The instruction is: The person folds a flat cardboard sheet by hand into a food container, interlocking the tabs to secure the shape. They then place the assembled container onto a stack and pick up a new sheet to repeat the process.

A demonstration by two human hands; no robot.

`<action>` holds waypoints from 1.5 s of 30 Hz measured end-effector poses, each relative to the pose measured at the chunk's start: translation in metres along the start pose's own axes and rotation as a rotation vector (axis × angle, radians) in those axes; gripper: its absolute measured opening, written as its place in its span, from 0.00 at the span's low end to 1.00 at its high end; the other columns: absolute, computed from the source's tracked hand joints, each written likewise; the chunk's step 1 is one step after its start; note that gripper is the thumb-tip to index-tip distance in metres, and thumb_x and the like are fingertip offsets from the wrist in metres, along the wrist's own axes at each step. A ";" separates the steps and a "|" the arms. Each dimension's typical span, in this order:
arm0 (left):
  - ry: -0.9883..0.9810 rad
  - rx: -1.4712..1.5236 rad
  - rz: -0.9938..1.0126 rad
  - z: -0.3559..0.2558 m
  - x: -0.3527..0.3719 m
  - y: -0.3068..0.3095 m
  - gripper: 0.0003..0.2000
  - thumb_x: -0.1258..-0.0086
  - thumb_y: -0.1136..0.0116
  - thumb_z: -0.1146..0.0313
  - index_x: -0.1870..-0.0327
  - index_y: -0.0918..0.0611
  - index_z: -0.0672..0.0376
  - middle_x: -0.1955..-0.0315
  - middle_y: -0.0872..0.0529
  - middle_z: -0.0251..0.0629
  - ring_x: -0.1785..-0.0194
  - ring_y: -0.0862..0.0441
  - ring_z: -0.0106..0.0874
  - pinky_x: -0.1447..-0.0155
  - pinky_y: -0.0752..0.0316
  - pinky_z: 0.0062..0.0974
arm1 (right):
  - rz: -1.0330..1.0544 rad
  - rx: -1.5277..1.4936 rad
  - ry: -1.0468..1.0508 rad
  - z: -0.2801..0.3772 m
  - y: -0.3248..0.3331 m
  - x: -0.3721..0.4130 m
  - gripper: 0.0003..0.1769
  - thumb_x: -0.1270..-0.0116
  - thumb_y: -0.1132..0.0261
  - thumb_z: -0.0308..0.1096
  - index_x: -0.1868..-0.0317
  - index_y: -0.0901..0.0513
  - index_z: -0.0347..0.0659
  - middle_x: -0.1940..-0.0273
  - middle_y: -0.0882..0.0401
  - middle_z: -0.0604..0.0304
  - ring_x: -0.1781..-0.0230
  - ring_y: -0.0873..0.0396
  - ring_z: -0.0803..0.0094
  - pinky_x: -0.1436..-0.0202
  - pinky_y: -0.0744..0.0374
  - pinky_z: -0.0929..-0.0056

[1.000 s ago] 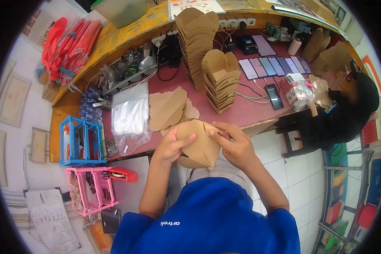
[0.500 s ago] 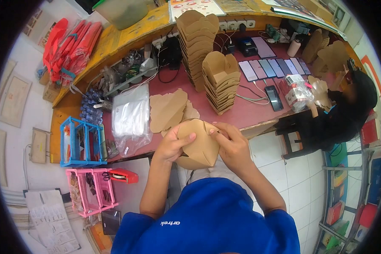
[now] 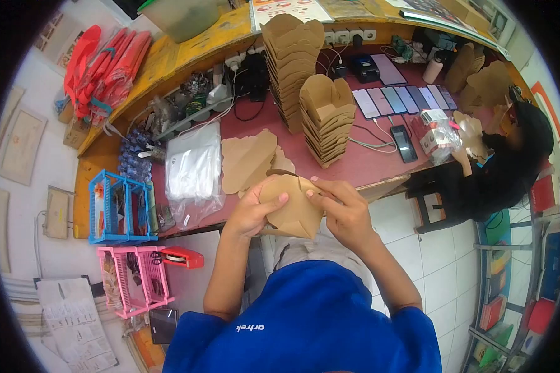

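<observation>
A brown cardboard food box (image 3: 292,208), partly folded, is held in front of my body. My left hand (image 3: 252,208) grips its left side, with the thumb lying across the panel. At the upper right corner, the fingers of my right hand (image 3: 342,208) pinch a flap. Flat cardboard blanks (image 3: 249,158) lie on the red tabletop just beyond my hands. Behind them stand a tall stack of nested folded boxes (image 3: 289,68) and a shorter stack (image 3: 326,124).
Plastic bags (image 3: 193,161) lie left of the blanks. Blue (image 3: 115,208) and pink (image 3: 134,280) baskets stand at the left. Several phones (image 3: 379,102) lie in a row at the right, with another phone (image 3: 404,144) nearer. A person in black (image 3: 504,149) sits at the right, handling cardboard.
The box has tipped slightly in my hands, so its lower edge sits higher. My right hand has shifted a little at the corner flap.
</observation>
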State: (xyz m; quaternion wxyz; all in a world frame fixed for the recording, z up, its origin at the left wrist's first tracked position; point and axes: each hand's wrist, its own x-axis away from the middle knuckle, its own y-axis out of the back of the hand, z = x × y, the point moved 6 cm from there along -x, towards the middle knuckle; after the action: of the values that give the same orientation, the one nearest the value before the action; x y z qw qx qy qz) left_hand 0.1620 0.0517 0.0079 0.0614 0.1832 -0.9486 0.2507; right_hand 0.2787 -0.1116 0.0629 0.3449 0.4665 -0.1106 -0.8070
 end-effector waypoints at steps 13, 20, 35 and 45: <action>0.019 0.040 0.113 -0.005 0.012 -0.014 0.23 0.22 0.32 0.71 0.30 0.23 0.64 0.41 0.14 0.37 0.39 0.16 0.27 0.35 0.20 0.30 | 0.071 -0.564 -0.409 -0.021 -0.002 0.003 0.12 0.25 0.32 0.21 0.45 0.09 0.37 0.45 0.12 0.52 0.45 0.13 0.66 0.42 0.15 0.68; 0.069 -0.100 0.061 0.011 0.018 -0.014 0.26 0.20 0.37 0.70 0.25 0.28 0.68 0.32 0.19 0.44 0.30 0.21 0.36 0.27 0.25 0.38 | 0.015 -0.745 -0.697 -0.033 -0.001 0.005 0.11 0.26 0.29 0.22 0.46 0.10 0.32 0.49 0.13 0.57 0.47 0.16 0.72 0.44 0.16 0.73; 0.148 -0.193 0.058 0.029 0.001 -0.023 0.23 0.16 0.39 0.63 0.28 0.24 0.65 0.39 0.15 0.37 0.38 0.17 0.27 0.34 0.20 0.31 | 0.082 -0.655 -0.738 -0.065 -0.022 0.026 0.07 0.30 0.24 0.25 0.57 0.13 0.31 0.54 0.20 0.62 0.52 0.17 0.76 0.46 0.17 0.75; 0.130 -0.167 0.002 0.034 -0.005 -0.028 0.23 0.17 0.38 0.59 0.30 0.22 0.63 0.41 0.14 0.35 0.42 0.15 0.25 0.37 0.20 0.28 | 0.086 -0.515 -0.624 -0.074 -0.014 0.027 0.06 0.29 0.26 0.24 0.59 0.15 0.32 0.56 0.19 0.58 0.55 0.15 0.72 0.50 0.17 0.74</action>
State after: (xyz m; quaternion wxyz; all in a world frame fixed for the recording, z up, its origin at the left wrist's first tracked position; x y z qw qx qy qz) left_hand 0.1764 0.0133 -0.0098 0.1376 0.1600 -0.9604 0.1820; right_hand 0.3251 -0.1080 -0.0023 0.4337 0.0927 -0.0236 -0.8960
